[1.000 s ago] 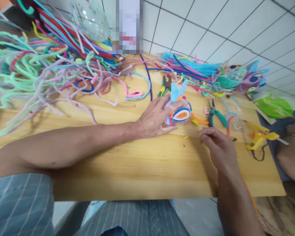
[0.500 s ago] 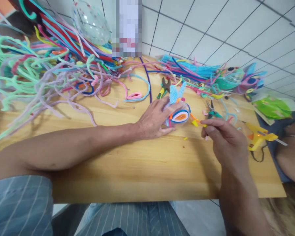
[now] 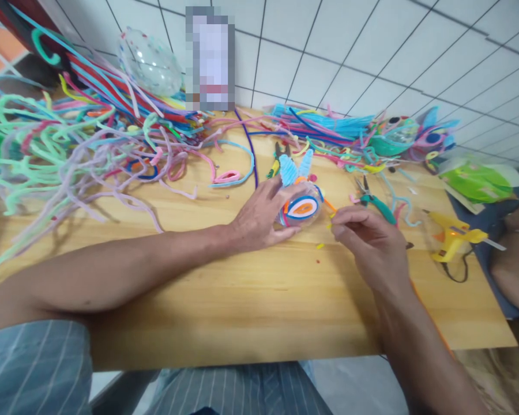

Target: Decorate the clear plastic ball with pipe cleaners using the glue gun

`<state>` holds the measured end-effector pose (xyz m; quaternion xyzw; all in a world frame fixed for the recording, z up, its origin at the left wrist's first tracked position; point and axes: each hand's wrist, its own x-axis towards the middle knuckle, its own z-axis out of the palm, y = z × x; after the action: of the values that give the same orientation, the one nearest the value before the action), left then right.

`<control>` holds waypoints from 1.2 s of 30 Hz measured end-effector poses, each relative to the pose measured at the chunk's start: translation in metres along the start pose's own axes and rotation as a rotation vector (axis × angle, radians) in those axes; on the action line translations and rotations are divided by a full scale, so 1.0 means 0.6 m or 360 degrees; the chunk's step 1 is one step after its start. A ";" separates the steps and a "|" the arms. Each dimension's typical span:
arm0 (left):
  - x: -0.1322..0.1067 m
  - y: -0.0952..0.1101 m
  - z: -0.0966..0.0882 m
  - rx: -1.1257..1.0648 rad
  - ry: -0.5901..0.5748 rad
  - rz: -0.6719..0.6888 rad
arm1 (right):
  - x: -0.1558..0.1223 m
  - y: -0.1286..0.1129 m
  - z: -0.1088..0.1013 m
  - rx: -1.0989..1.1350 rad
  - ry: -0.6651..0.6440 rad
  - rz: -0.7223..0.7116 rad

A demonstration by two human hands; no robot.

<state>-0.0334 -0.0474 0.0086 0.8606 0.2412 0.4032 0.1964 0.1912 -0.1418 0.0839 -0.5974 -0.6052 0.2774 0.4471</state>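
Observation:
My left hand [image 3: 262, 210] is wrapped around a clear rounded craft piece [image 3: 313, 222], keeping it on the wooden table. Coiled blue, white and orange pipe cleaners decorate its side, and light-blue ear-like loops [image 3: 303, 164] stick up from its top. Just right of it, my right hand [image 3: 369, 242] pinches an orange pipe cleaner [image 3: 328, 204] that reaches to the piece's right side. Yellow bits show by those fingertips. A thin orange length [image 3: 430, 314] also runs along the right forearm; whether it is the same pipe cleaner is hidden.
Green-handled pliers [image 3: 378, 206] lie beyond my right hand, other pliers [image 3: 273, 167] behind the craft piece. A yellow glue gun [image 3: 454, 236] rests at right, near another person's arm [image 3: 514, 276]. Tangled pipe cleaners [image 3: 82, 150] cover the left; finished-looking pieces [image 3: 393, 138] stand at the back.
My right hand has moved left, closer to the craft piece, shortening the visible orange stretch between them. The orange length along the forearm has come into view. My left hand keeps its hold.

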 end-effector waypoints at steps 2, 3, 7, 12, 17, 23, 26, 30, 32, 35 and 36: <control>0.000 0.000 0.001 -0.0004 0.0004 0.0006 | 0.009 -0.002 0.006 -0.0024 0.0014 -0.0116; -0.001 0.000 0.001 -0.0004 0.0008 0.0013 | 0.014 -0.002 0.010 -0.0023 0.0014 -0.0156; -0.001 -0.003 0.004 -0.0008 -0.0004 0.0022 | 0.028 -0.001 0.023 -0.0016 -0.0005 -0.0193; -0.002 -0.009 0.009 0.0002 0.0019 0.0061 | 0.037 -0.002 0.039 0.0048 -0.0006 -0.0254; -0.003 -0.011 0.015 0.0002 0.0046 0.0086 | 0.038 -0.003 0.048 0.0001 0.0013 -0.0335; -0.003 -0.011 0.018 -0.0014 0.0039 0.0062 | 0.036 0.004 0.055 0.0041 0.0070 -0.0293; -0.003 -0.011 0.017 -0.0027 0.0023 0.0056 | 0.034 0.006 0.052 0.0156 0.0183 -0.0228; -0.003 -0.011 0.015 -0.0021 0.0015 0.0051 | 0.029 -0.003 0.044 0.0411 0.0367 -0.0170; -0.003 -0.011 0.014 -0.0016 0.0018 0.0049 | 0.026 -0.008 0.042 0.0444 0.0365 -0.0205; -0.002 -0.010 0.013 -0.0017 0.0005 0.0055 | 0.022 -0.007 0.042 0.0329 0.0372 -0.0267; -0.002 -0.010 0.013 -0.0021 0.0002 0.0058 | 0.020 -0.004 0.042 0.0266 0.0382 -0.0268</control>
<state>-0.0294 -0.0443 -0.0002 0.8633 0.2230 0.4088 0.1947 0.1692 -0.1252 0.0775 -0.5342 -0.5703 0.2149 0.5859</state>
